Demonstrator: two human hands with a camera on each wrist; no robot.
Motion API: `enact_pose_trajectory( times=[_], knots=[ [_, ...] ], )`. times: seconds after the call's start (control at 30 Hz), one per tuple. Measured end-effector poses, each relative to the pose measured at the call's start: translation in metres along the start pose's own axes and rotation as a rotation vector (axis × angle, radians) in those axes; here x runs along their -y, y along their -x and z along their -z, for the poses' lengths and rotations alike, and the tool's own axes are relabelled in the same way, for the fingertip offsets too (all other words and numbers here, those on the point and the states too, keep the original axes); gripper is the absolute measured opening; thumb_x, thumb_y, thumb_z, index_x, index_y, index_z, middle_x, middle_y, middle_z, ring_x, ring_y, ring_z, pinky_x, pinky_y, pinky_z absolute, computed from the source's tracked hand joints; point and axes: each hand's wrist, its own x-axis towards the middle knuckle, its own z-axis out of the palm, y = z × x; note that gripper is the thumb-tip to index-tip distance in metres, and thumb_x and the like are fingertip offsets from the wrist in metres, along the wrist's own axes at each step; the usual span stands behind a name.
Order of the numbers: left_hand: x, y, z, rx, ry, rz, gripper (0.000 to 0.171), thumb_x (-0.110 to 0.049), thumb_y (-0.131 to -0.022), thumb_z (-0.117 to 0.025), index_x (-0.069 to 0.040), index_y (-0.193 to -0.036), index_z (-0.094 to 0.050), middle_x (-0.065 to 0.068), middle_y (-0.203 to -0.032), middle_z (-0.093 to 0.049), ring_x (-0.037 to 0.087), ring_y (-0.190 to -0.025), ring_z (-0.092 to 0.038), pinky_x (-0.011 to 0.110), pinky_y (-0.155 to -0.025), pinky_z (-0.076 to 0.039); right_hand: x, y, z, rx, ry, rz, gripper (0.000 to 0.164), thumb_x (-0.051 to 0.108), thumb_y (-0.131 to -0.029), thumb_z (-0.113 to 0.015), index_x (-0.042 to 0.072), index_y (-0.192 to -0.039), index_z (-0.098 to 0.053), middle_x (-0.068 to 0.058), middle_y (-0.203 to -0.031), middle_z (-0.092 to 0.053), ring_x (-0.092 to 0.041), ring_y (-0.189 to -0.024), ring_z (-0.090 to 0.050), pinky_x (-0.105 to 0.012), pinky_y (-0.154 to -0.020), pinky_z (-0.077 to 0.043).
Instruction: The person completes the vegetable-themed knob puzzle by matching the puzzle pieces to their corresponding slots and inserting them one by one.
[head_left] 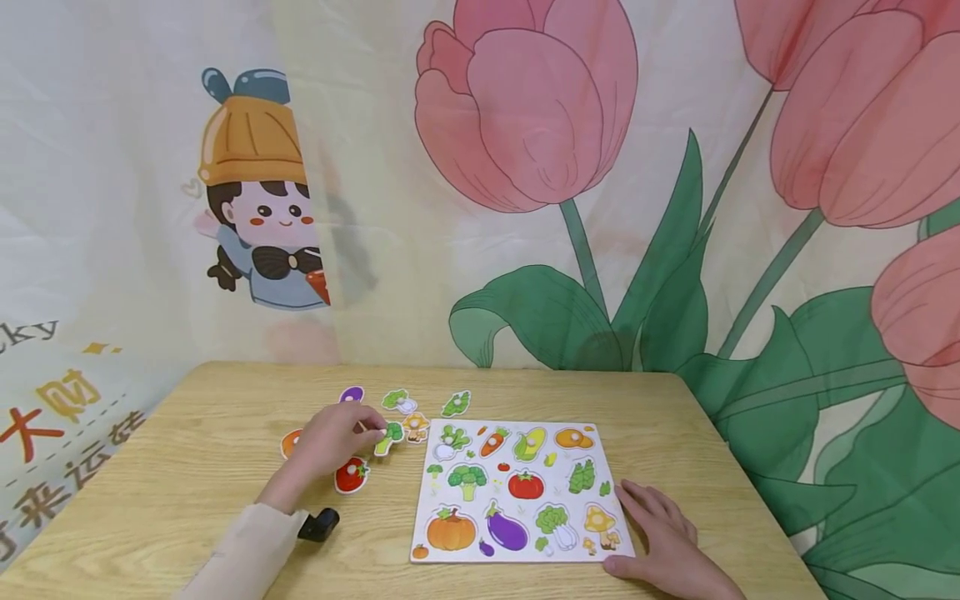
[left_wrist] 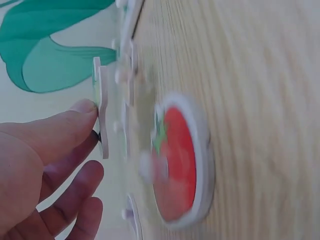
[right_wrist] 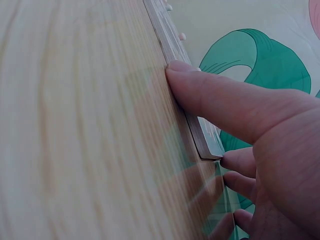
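My left hand [head_left: 337, 433] pinches a broccoli puzzle piece [head_left: 387, 439] between thumb and finger. The left wrist view shows that held piece [left_wrist: 103, 110] edge-on, lifted off the table. Close by lies a red tomato piece [head_left: 352, 476] with a white knob. Around the hand are an eggplant piece [head_left: 351, 394], a bok choy piece [head_left: 400, 402] and a mushroom piece [head_left: 416, 427]. My right hand [head_left: 663, 537] rests at the lower right corner of the white vegetable puzzle board [head_left: 487, 492]. Its thumb touches the near edge, its extended fingers the right edge.
An orange piece [head_left: 290, 443], partly hidden by the left arm, and a green leafy piece [head_left: 456, 404] also lie on the wooden table [head_left: 187, 467]. A black device [head_left: 320, 525] sits at the left wrist. Behind the table hangs a tulip-printed curtain [head_left: 375, 167].
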Motion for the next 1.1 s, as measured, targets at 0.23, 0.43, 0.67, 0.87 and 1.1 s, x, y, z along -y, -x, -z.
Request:
enact_pose_trajectory(
  times=[0.23,0.43,0.67,0.87,1.1],
  knots=[
    [-0.02,0.01,-0.012,-0.018,0.004,0.011,0.007,-0.017,-0.093,-0.083,-0.023,-0.094,-0.079,-0.011,-0.087,-0.07,0.011,-0.082,-0.06,0.035,-0.074,-0.05,0.0,0.001,0.001,0.004,0.003,0.003,0.109,0.061,-0.081,-0.085,0.011,-0.165,-0.038,-0.013,-0.171,-0.03,-0.052,-0.153,-0.018,-0.079,-0.106,-0.025],
    [-0.038,0.017,-0.02,-0.015,-0.013,0.017,0.01,-0.017,-0.092,-0.083,-0.025,-0.091,-0.078,-0.011,-0.086,-0.068,0.009,-0.08,-0.059,0.037,-0.073,-0.05,0.002,0.001,0.001,-0.001,0.012,0.008,0.108,0.062,-0.081,-0.085,0.009,-0.164,-0.039,-0.014,-0.17,-0.031,-0.052,-0.152,-0.021,-0.079,-0.106,-0.025],
    [-0.057,0.016,-0.03,-0.005,-0.043,0.006,0.014,-0.017,-0.09,-0.085,-0.026,-0.086,-0.076,-0.013,-0.082,-0.065,0.009,-0.077,-0.056,0.035,-0.072,-0.048,0.003,0.001,0.001,0.007,0.002,-0.004,0.109,0.061,-0.081,-0.085,0.01,-0.164,-0.039,-0.015,-0.17,-0.031,-0.053,-0.152,-0.02,-0.079,-0.106,-0.025],
    [-0.077,0.013,-0.042,-0.002,-0.045,-0.041,0.015,-0.018,-0.089,-0.087,-0.027,-0.083,-0.076,-0.017,-0.079,-0.063,0.006,-0.075,-0.054,0.033,-0.069,-0.047,0.002,-0.001,0.001,0.019,-0.002,-0.025,0.109,0.062,-0.082,-0.085,0.009,-0.165,-0.038,-0.015,-0.17,-0.031,-0.053,-0.152,-0.019,-0.081,-0.106,-0.024],
    [-0.094,0.009,-0.055,-0.001,-0.067,-0.113,0.015,-0.02,-0.088,-0.087,-0.027,-0.082,-0.074,-0.017,-0.078,-0.061,0.006,-0.073,-0.053,0.03,-0.067,-0.045,0.001,-0.002,0.0,0.029,0.007,-0.033,0.108,0.062,-0.082,-0.084,0.011,-0.165,-0.038,-0.014,-0.17,-0.03,-0.052,-0.152,-0.02,-0.081,-0.107,-0.024]
  ],
)
